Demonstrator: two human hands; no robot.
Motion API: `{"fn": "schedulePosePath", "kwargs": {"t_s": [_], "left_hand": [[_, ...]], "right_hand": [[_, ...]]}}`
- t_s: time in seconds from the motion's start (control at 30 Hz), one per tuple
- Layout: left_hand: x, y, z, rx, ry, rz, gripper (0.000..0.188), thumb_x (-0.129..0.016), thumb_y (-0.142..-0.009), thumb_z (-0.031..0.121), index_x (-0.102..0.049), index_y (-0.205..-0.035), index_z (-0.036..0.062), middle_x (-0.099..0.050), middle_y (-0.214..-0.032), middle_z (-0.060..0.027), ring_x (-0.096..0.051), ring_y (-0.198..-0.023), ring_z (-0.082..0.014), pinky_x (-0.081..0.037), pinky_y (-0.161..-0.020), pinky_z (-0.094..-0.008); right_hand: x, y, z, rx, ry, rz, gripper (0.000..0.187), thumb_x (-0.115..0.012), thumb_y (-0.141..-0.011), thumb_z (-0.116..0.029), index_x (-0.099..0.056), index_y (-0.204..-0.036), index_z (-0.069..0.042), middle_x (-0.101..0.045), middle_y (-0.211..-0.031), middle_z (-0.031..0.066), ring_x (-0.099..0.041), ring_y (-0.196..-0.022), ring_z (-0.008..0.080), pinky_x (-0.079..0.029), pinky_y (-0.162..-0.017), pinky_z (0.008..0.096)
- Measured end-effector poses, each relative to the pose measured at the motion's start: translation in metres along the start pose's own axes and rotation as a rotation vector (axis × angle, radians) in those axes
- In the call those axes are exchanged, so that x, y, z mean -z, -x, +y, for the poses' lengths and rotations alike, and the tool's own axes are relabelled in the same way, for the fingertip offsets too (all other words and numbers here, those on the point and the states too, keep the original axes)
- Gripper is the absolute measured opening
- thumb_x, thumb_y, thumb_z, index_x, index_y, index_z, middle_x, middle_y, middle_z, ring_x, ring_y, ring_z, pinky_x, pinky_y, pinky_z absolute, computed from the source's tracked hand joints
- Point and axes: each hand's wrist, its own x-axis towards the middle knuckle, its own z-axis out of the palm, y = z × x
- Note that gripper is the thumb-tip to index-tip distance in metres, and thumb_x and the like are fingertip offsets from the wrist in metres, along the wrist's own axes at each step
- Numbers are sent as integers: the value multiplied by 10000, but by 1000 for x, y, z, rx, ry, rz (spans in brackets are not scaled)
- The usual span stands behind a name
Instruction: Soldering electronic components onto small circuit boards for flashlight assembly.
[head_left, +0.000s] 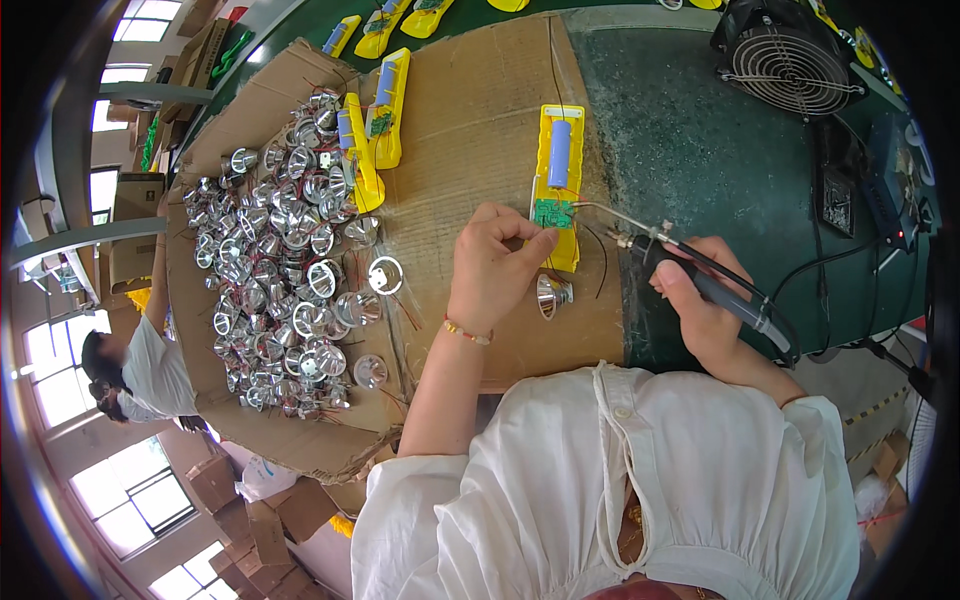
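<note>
A yellow plastic housing [566,250] lies lengthwise in front of me on the cardboard. It carries a purple cylindrical battery [560,155] and, below that, a green circuit board [552,213]. My left hand [492,262] is pinched at the board's lower left edge; what its fingertips hold is too small to make out. My right hand [708,300] grips a black soldering iron [715,292] with a thin metal feed tube, whose bent end reaches the board's right side. Just below the housing rests a silver reflector cup [550,297].
At left, a cardboard box [290,455] holds a heap of silver reflector cups [260,290] with thin wires. Two more yellow housings [392,130] lie by its edge. A black fan [785,65] with a round metal guard stands at the far right. Another person [155,370] is at left.
</note>
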Motion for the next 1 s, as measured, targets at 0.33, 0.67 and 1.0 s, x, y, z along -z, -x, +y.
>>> {"fn": "schedulePosePath", "kwargs": {"t_s": [0.33, 0.67, 1.0], "left_hand": [[0, -1, -1, -10, -5, -3, 118, -737, -732, 122, -707, -764, 12, -540, -745, -62, -532, -671, -157, -428, -608, -285], [25, 8, 3, 104, 154, -41, 143, -712, -742, 124, -698, -826, 10, -671, -811, -130, -643, -690, -181, -492, -621, -280], [-33, -224, 70, -248, -373, 182, 287, -662, -761, 327, -715, -790, 47, -666, -748, -190, -658, -703, -324, -521, -681, -398]], "right_hand": [[16, 5, 11, 39, -24, 61, 189, -666, -855, -121, -568, -953, 6, -652, -765, 71, -593, -675, 87, -475, -608, 231], [52, -2, 23, 30, 10, 165, 176, -667, -844, -101, -574, -948, 6, -645, -754, 63, -584, -655, 91, -466, -595, 232], [58, -11, 29, -150, 16, 162, 183, -700, -820, -124, -590, -920, -16, -639, -738, 48, -578, -647, 83, -465, -590, 250]]}}
